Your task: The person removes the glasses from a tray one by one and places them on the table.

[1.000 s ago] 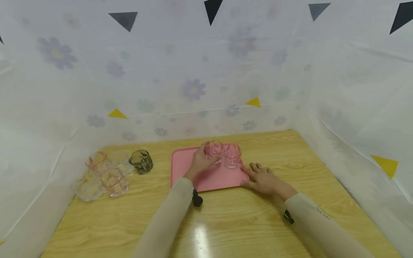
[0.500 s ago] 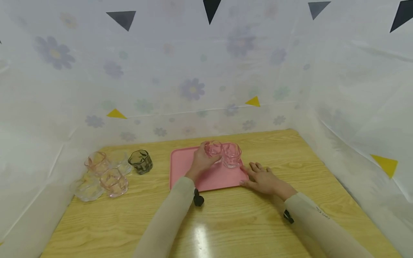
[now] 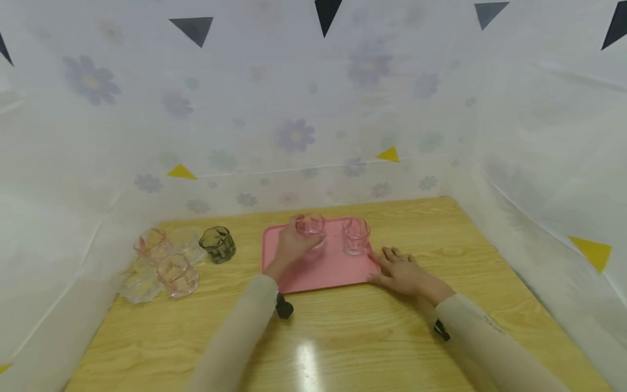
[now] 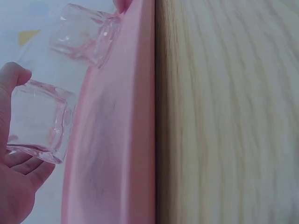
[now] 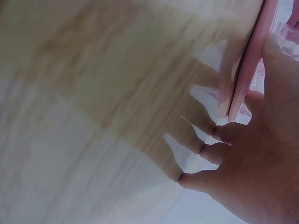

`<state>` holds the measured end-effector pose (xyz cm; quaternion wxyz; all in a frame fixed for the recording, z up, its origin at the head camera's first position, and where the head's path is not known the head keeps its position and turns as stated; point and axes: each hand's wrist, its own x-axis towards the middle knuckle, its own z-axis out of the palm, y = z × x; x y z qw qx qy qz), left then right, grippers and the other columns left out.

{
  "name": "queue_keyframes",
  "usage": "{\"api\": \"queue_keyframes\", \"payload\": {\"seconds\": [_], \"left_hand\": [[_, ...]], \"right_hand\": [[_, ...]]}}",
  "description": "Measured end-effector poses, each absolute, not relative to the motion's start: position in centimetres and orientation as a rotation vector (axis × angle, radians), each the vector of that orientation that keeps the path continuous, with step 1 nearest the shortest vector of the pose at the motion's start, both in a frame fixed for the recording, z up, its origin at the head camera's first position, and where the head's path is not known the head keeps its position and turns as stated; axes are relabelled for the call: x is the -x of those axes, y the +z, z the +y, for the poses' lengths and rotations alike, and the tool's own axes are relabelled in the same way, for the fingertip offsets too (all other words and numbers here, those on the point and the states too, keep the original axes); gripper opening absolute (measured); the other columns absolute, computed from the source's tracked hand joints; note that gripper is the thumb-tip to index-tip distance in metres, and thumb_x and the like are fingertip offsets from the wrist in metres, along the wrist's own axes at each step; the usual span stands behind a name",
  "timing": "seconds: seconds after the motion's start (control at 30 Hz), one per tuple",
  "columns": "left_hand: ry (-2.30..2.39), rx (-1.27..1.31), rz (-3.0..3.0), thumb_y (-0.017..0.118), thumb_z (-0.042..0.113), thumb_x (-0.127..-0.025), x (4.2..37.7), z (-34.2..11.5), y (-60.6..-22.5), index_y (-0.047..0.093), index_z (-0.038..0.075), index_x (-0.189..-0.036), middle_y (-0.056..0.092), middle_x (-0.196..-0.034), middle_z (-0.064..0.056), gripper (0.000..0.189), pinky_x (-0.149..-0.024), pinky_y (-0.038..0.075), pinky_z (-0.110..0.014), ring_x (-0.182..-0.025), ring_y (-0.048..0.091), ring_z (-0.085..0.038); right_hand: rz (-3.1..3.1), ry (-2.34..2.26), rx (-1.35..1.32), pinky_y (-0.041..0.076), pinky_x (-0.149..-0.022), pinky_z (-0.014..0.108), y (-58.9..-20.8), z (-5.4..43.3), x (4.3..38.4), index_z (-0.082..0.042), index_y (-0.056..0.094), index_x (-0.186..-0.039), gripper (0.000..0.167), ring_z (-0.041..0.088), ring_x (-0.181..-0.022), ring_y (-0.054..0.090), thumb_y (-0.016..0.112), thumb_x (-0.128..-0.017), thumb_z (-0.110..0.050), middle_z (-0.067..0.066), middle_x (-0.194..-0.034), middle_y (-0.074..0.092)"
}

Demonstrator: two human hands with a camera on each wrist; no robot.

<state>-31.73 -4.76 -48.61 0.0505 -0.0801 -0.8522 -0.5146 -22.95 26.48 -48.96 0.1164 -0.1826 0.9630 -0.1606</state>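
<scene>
In the head view my left hand (image 3: pixel 290 246) grips a see-through glass tumbler (image 3: pixel 311 223) over the pink tray (image 3: pixel 323 272). The left wrist view shows the thumb on one side of this tumbler (image 4: pixel 35 119) and the fingers on the other. Whether its base touches the tray, I cannot tell. A second see-through tumbler (image 3: pixel 356 236) stands upright near the tray's right end, apart from the held one. My right hand (image 3: pixel 404 275) lies with spread fingers at the tray's right edge; its fingertips rest on the table, and its thumb and index finger are against the rim.
At the left of the wooden table (image 3: pixel 372 337) stands a group of glasses: a dark grey tumbler (image 3: pixel 217 244), two pinkish tumblers (image 3: pixel 178 276) and two clear ones (image 3: pixel 139 282). White sheeting (image 3: pixel 294 185) with flower prints encloses the back and sides.
My left hand has moved left with the tumbler, opening a gap between it and the second tumbler. The right hand has stayed at the tray's edge.
</scene>
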Motion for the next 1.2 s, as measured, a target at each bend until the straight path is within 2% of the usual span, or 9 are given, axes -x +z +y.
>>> {"api": "queue_keyframes", "payload": {"seconds": [0.07,0.43,0.57,0.77,0.93,1.07,1.17,1.2], "left_hand": [[-1.588,0.228,-2.585,0.091,0.039,-0.082,31.3,-5.7,-48.2,0.048,0.009,-0.154,0.063,-0.142,-0.019,0.089,-0.104,0.056,-0.051,-0.127,0.063,-0.033],[-1.458,0.211,-2.555,0.089,0.038,-0.084,29.2,-11.7,-46.7,0.049,0.009,-0.152,0.065,-0.138,-0.02,0.084,-0.093,0.059,-0.051,-0.109,0.068,-0.033],[-1.476,0.182,-2.548,0.09,0.037,-0.084,28.3,-13.6,-46.1,0.048,0.008,-0.153,0.064,-0.139,-0.02,0.086,-0.094,0.058,-0.052,-0.115,0.066,-0.034],[-1.489,0.143,-2.551,0.087,0.047,-0.085,26.6,-16.4,-45.8,0.046,0.012,-0.155,0.063,-0.142,-0.018,0.089,-0.1,0.056,-0.056,-0.128,0.063,-0.036],[-1.448,0.122,-2.556,0.086,0.045,-0.087,25.5,-18.3,-46.5,0.043,0.01,-0.157,0.062,-0.144,-0.019,0.089,-0.099,0.055,-0.053,-0.129,0.062,-0.035],[-1.372,0.105,-2.585,0.083,0.047,-0.09,24.8,-19.7,-46.8,0.04,0.008,-0.16,0.059,-0.147,-0.022,0.091,-0.089,0.056,-0.048,-0.121,0.063,-0.036],[-1.404,0.082,-2.583,0.083,0.046,-0.091,24.3,-20.6,-47.0,0.038,0.007,-0.16,0.055,-0.15,-0.024,0.092,-0.092,0.056,-0.051,-0.126,0.062,-0.04],[-1.432,0.077,-2.574,0.083,0.045,-0.091,24.2,-20.9,-47.1,0.037,0.006,-0.16,0.053,-0.152,-0.025,0.092,-0.096,0.056,-0.053,-0.132,0.059,-0.04]], "right_hand": [[2.82,-0.468,0.535,0.013,-0.117,0.084,-49.0,26.5,23.0,-0.016,0.026,-0.169,0.08,0.058,-0.158,0.013,0.048,-0.107,-0.062,0.033,-0.171,0.018],[2.835,-0.45,0.554,0.015,-0.116,0.085,-49.3,27.0,23.3,-0.016,0.026,-0.169,0.08,0.058,-0.157,0.015,0.046,-0.107,-0.063,0.033,-0.17,0.019],[2.838,-0.457,0.557,0.014,-0.116,0.085,-49.3,27.0,23.3,-0.015,0.027,-0.168,0.079,0.058,-0.157,0.015,0.047,-0.107,-0.062,0.034,-0.17,0.02],[2.839,-0.471,0.558,0.013,-0.116,0.085,-49.1,27.1,23.2,-0.014,0.03,-0.168,0.078,0.059,-0.157,0.015,0.047,-0.108,-0.06,0.034,-0.17,0.02],[2.84,-0.463,0.559,0.014,-0.116,0.085,-49.1,27.3,23.3,-0.014,0.028,-0.168,0.078,0.059,-0.157,0.015,0.048,-0.108,-0.06,0.034,-0.17,0.02],[2.838,-0.461,0.547,0.014,-0.116,0.085,-49.2,27.5,23.3,-0.015,0.027,-0.168,0.079,0.059,-0.157,0.015,0.048,-0.107,-0.06,0.033,-0.17,0.019],[2.842,-0.457,0.546,0.014,-0.116,0.085,-49.1,27.6,23.3,-0.015,0.027,-0.168,0.079,0.059,-0.157,0.015,0.048,-0.107,-0.061,0.033,-0.17,0.019],[2.842,-0.458,0.547,0.014,-0.116,0.085,-49.1,27.7,23.3,-0.015,0.027,-0.168,0.079,0.059,-0.156,0.015,0.048,-0.107,-0.061,0.033,-0.17,0.02]]}}
